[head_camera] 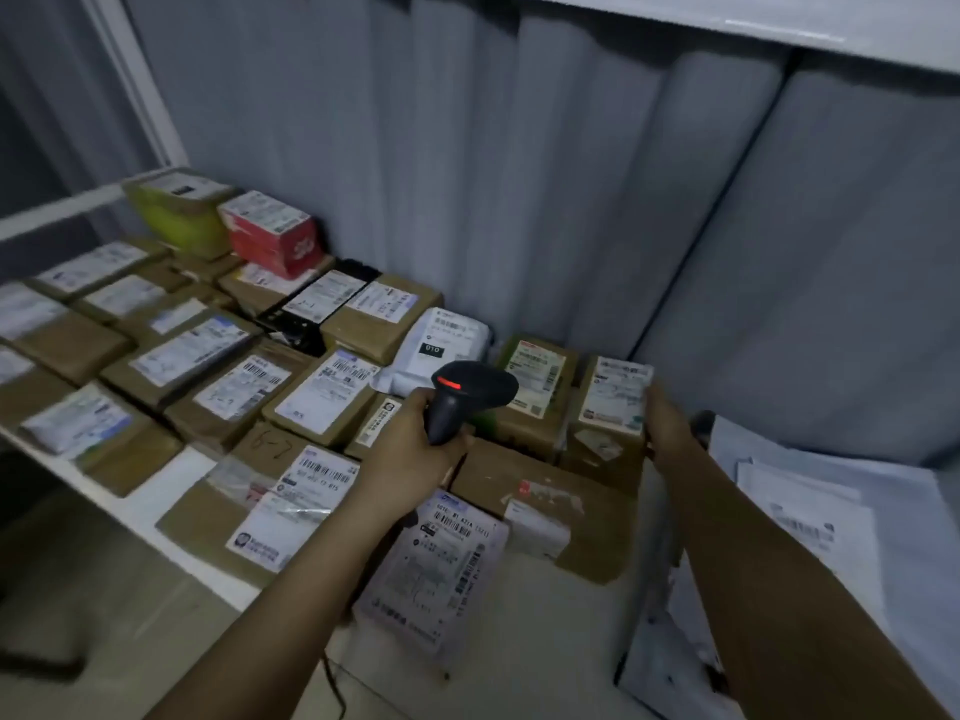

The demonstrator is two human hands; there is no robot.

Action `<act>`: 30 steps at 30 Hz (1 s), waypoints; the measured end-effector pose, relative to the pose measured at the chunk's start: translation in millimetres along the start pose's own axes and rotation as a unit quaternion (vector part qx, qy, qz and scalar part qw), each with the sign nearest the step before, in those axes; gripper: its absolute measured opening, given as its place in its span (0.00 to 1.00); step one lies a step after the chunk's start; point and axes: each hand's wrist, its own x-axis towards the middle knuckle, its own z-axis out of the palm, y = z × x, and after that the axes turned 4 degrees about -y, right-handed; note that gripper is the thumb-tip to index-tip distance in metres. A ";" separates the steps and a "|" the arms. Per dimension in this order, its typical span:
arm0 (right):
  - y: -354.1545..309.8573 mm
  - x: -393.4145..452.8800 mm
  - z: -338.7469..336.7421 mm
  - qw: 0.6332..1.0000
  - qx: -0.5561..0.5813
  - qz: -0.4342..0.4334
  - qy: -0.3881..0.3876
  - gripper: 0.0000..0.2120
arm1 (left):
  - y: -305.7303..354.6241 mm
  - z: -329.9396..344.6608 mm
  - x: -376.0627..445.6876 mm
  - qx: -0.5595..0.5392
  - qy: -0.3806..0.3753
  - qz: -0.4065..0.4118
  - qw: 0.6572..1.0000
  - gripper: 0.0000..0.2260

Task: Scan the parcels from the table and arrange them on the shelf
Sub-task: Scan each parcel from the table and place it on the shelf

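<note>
My left hand [410, 449] grips the handle of a black barcode scanner [467, 394] with a red light on its head, held over the parcels. My right hand [667, 426] holds the right side of a small brown box [610, 407] with a white label on top; the box stands at the right end of the row on the white shelf [156, 504]. Several brown labelled parcels [322, 392] cover the shelf to the left. A pale bagged parcel [434, 574] lies at the front, below my left wrist.
A red box [270, 236] and a yellow-green box [176, 210] are stacked at the back left. A white poly bag [441, 345] lies behind the scanner. Grey curtain [571, 200] hangs behind the shelf. White paper sheets [810, 517] lie on the right. Another shelf board [779, 23] runs overhead.
</note>
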 end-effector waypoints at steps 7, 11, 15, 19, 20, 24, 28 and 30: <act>8.4 -1.2 5.2 0.932 -0.319 -0.139 0.103 0.28 | -2.6 1.4 -20.9 -0.008 0.099 -0.016 0.995 0.13; -2.4 -26.5 47.6 0.898 -0.317 -0.303 0.033 0.24 | -5.0 -11.9 -36.7 -0.018 0.143 -0.028 0.989 0.13; -6.6 -67.6 112.1 0.834 -0.362 -0.411 -0.063 0.15 | -11.3 -38.8 -57.9 -0.017 0.193 -0.040 0.980 0.15; -1.4 -116.6 184.1 0.784 -0.330 -0.478 -0.221 0.11 | -26.8 -79.3 -89.6 -0.021 0.268 -0.049 0.962 0.15; 0.1 -131.4 203.3 0.765 -0.334 -0.486 -0.258 0.10 | -32.6 -92.0 -99.7 -0.015 0.291 -0.057 0.955 0.15; 16.1 -198.7 289.8 0.637 -0.395 -0.536 -0.388 0.10 | -64.3 -150.4 -150.0 -0.023 0.387 -0.103 0.916 0.12; 44.9 -273.6 384.6 0.541 -0.447 -0.558 -0.444 0.09 | -102.1 -217.4 -206.0 -0.040 0.477 -0.137 0.867 0.13; 63.3 -310.4 433.0 0.514 -0.450 -0.562 -0.467 0.09 | -121.9 -253.8 -234.6 -0.055 0.517 -0.152 0.840 0.16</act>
